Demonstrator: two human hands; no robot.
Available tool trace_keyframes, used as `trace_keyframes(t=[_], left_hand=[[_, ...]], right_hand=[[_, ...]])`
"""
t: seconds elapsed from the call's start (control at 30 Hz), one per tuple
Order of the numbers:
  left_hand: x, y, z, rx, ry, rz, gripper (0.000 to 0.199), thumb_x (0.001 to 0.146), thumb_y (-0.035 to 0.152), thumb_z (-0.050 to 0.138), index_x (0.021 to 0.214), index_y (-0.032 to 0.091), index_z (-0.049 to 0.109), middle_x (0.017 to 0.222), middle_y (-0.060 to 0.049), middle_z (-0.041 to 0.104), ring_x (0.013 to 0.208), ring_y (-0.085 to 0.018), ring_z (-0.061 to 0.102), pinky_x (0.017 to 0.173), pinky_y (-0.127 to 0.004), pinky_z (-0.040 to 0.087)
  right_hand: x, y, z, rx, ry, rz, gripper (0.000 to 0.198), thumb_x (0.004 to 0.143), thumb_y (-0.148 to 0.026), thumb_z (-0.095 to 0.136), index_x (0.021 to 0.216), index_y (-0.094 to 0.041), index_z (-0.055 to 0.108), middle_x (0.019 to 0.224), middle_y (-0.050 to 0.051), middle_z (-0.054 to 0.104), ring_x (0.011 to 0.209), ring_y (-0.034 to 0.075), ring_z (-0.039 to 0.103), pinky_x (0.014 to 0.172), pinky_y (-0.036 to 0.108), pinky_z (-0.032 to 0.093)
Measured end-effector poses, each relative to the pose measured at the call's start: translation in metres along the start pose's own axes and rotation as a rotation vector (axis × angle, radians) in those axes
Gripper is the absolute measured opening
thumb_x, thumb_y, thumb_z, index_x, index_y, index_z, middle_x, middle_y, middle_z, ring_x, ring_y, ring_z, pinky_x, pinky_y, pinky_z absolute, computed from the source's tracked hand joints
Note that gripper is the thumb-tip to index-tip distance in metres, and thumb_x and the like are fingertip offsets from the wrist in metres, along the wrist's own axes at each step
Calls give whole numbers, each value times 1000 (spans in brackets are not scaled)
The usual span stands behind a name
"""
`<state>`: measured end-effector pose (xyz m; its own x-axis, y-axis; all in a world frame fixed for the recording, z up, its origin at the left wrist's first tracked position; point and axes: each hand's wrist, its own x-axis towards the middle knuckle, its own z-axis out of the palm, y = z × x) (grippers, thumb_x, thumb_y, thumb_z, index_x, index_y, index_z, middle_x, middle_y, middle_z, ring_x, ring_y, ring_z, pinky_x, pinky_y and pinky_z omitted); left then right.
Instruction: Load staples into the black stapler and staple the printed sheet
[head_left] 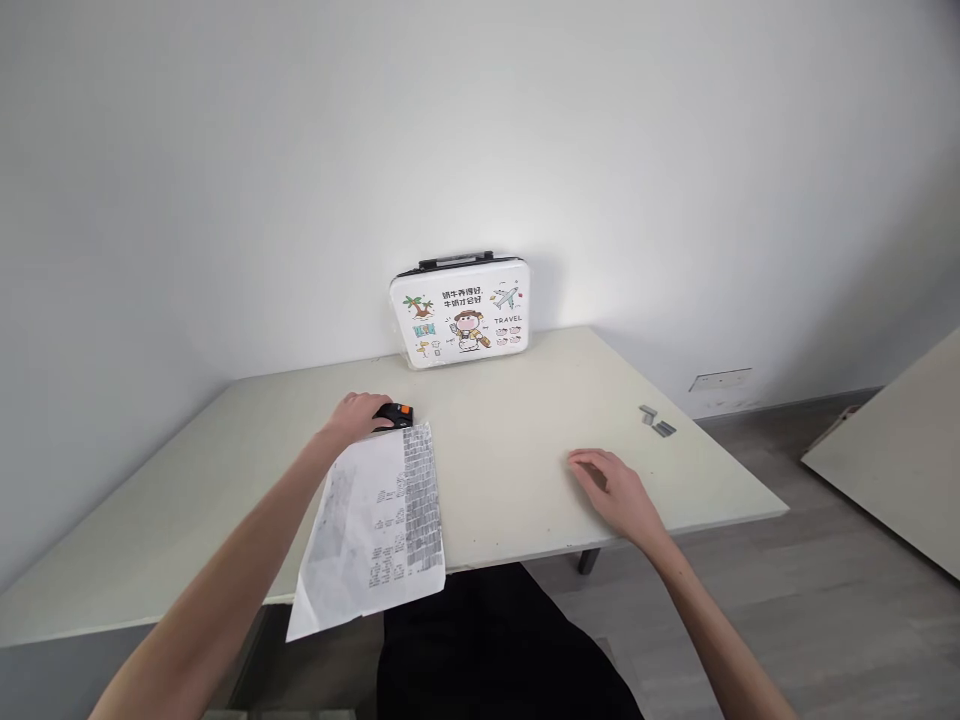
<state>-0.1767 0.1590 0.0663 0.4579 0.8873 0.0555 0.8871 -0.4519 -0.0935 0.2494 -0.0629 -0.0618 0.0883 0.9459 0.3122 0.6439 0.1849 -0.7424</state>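
Observation:
My left hand (358, 414) is closed around a black stapler with an orange patch (397, 414), at the far edge of the papers. Part of the stapler is hidden under my fingers. The printed sheets of paper (375, 530) lie below that hand, and their near end hangs over the table's front edge. My right hand (613, 492) rests near the front edge on the right, fingers loosely curved, thumb apart, holding nothing. Beyond it lie several small grey strips of staples (657, 422).
A white cartoon-printed case (465, 315) with a black handle leans upright against the wall at the back of the pale table (510, 480). A wall socket plate (720, 380) is low on the right. Another pale panel (900, 450) stands at the far right.

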Motion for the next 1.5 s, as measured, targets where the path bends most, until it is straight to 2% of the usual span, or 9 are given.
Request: trace_keyframes(t=[0.17, 0.3, 0.43, 0.57, 0.87, 1.0, 1.13, 1.33, 1.5], left_hand=[[-10, 34, -35, 29, 100, 47, 34, 97, 41, 51, 120, 22, 67, 115, -12, 74, 105, -35, 66, 93, -45, 44], [-16, 100, -51, 16, 152, 190, 34, 102, 43, 51, 126, 24, 62, 123, -9, 72, 115, -30, 63, 104, -43, 38], [-24, 182, -35, -53, 184, 412, 30, 104, 40, 52, 127, 23, 60, 117, -10, 73, 107, -28, 66, 96, -41, 40], [-29, 242, -6, -66, 189, 491, 24, 101, 34, 59, 122, 22, 60, 112, -10, 74, 104, -28, 68, 92, -41, 40], [-20, 292, 22, -91, 159, 490, 22, 96, 33, 69, 112, 20, 63, 105, -12, 75, 102, -30, 67, 88, -42, 43], [-21, 291, 26, -132, 168, 467, 28, 97, 41, 66, 118, 21, 62, 109, -13, 74, 106, -30, 66, 90, -43, 45], [-32, 263, 33, -313, 224, 429, 41, 103, 53, 51, 129, 21, 58, 123, -11, 71, 115, -28, 64, 98, -42, 46], [-39, 173, 42, -372, 345, 119, 41, 106, 52, 42, 127, 22, 61, 127, -9, 69, 121, -24, 61, 108, -41, 44], [-26, 86, 50, -283, 357, -137, 36, 102, 42, 47, 124, 19, 63, 127, -16, 67, 124, -34, 59, 107, -50, 43]], right_hand=[[0, 0, 0, -13, 10, -4, 39, 103, -56, 43, 112, -29, 69, 125, 8, 71, 118, 30, 64, 92, 44, 56], [-2, -1, 0, -5, 22, 11, 39, 102, -57, 43, 112, -30, 69, 125, 9, 72, 116, 31, 65, 92, 46, 56], [-2, -3, -1, 20, 19, 58, 43, 102, -60, 42, 114, -28, 69, 125, 10, 72, 111, 31, 68, 88, 44, 57], [0, -10, -3, 79, 61, 125, 45, 102, -61, 41, 114, -27, 67, 124, 10, 73, 108, 29, 70, 90, 41, 56], [-1, -13, -5, 106, 131, 174, 49, 103, -62, 36, 114, -26, 67, 121, 9, 74, 109, 27, 69, 91, 38, 54], [-1, -10, -4, 73, 113, 137, 48, 103, -61, 38, 116, -26, 67, 123, 9, 73, 108, 27, 68, 91, 39, 54], [-1, -10, -4, 59, 107, 117, 47, 103, -59, 38, 121, -26, 66, 127, 10, 71, 111, 28, 68, 93, 40, 54], [0, -12, -2, 53, 104, 119, 45, 103, -58, 38, 119, -25, 66, 126, 10, 72, 113, 28, 67, 97, 42, 54], [1, -11, -1, 57, 99, 125, 45, 104, -58, 38, 119, -25, 65, 126, 9, 71, 113, 28, 67, 98, 42, 52]])
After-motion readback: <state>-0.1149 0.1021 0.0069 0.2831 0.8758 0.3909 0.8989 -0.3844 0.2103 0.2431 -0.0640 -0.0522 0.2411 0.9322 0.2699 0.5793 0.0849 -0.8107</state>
